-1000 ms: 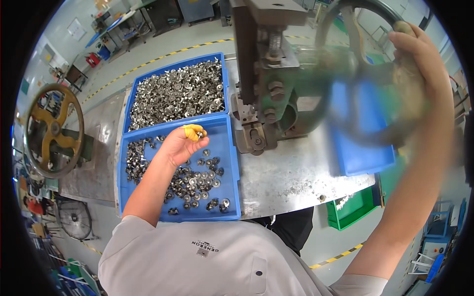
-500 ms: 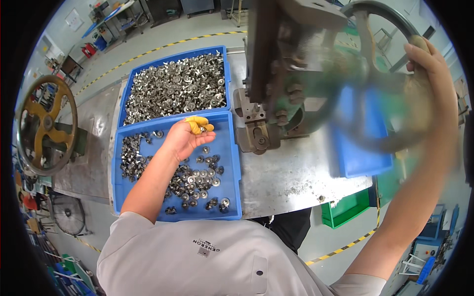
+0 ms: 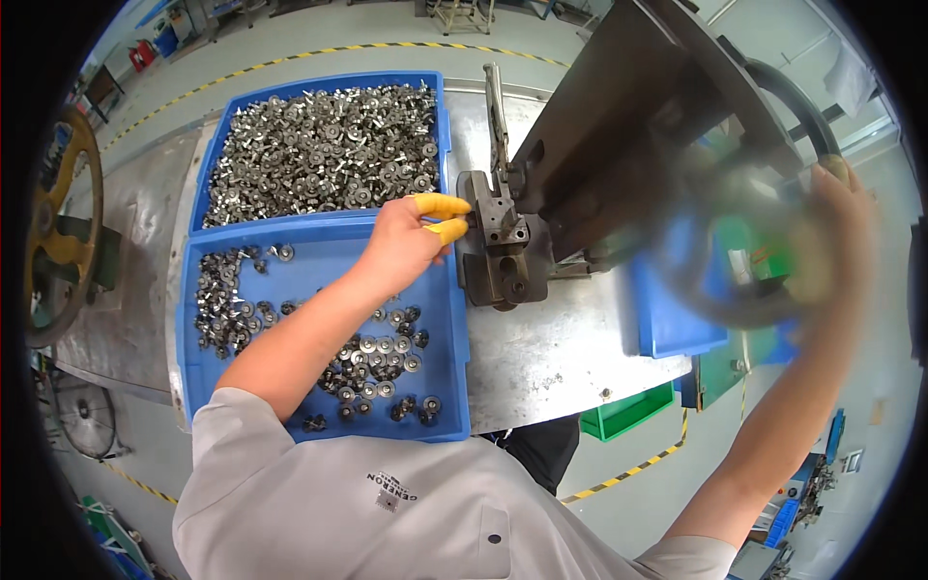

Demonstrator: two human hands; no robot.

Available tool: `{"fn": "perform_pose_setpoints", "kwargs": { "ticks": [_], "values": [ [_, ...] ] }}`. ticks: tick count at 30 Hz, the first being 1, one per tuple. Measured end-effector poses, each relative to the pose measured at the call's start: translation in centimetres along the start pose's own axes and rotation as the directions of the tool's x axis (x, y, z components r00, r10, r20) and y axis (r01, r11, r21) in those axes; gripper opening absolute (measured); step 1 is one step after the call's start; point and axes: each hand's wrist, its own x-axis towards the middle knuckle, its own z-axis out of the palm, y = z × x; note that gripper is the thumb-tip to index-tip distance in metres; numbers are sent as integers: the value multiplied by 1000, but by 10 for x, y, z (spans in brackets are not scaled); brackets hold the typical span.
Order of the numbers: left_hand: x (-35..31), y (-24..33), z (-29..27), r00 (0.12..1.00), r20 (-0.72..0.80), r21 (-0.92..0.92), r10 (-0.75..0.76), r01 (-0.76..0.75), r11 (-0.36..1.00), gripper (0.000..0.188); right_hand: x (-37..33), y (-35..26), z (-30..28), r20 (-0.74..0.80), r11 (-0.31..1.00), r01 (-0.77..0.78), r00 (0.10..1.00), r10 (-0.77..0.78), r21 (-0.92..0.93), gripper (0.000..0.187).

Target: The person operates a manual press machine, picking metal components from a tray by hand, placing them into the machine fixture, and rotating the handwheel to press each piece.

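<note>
My left hand [image 3: 406, 242], with yellow finger cots on thumb and forefinger, reaches over the near blue tray [image 3: 309, 266]. Its fingertips are at the left side of the dark die block [image 3: 498, 251] of a small press [image 3: 619, 145]. Whether a part sits between the fingertips is hidden. My right hand [image 3: 841, 208] is raised at the right and grips the rim of the press's handwheel [image 3: 773, 261], which is blurred. Loose round metal parts [image 3: 377, 353] lie in the near tray. A far blue tray [image 3: 319, 82] is heaped with similar parts [image 3: 319, 155].
The trays and press stand on a scuffed steel table [image 3: 551, 358]. A blue bin [image 3: 667, 324] sits under the handwheel, with a green bin [image 3: 628, 411] below the table edge. A yellow wheel [image 3: 53, 242] of another machine is at far left. Yellow-black floor tape runs behind.
My left hand has moved from above the near tray rightward to the die block. My right hand has swung the handwheel, and the view has tilted down.
</note>
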Motion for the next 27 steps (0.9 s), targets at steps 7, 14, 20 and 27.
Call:
{"fn": "perform_pose_setpoints", "kwargs": {
  "ticks": [7, 14, 20, 27],
  "values": [
    [12, 1, 39, 997, -22, 74, 75, -74, 995, 17, 3, 4, 1, -27, 1000, 13, 1000, -13, 25, 19],
    [19, -12, 45, 901, -13, 430, 433, -386, 816, 14, 13, 10, -8, 65, 993, -26, 998, 18, 115, 19],
    [26, 5, 45, 995, 38, 231, 87, -94, 968, 10, 35, 28, -34, 225, 985, -61, 974, 24, 159, 22],
    [28, -2, 43, 986, 12, 258, 165, -162, 952, 8, -37, 36, -2, -182, 973, 121, 980, -85, 198, 39]
  ]
}}
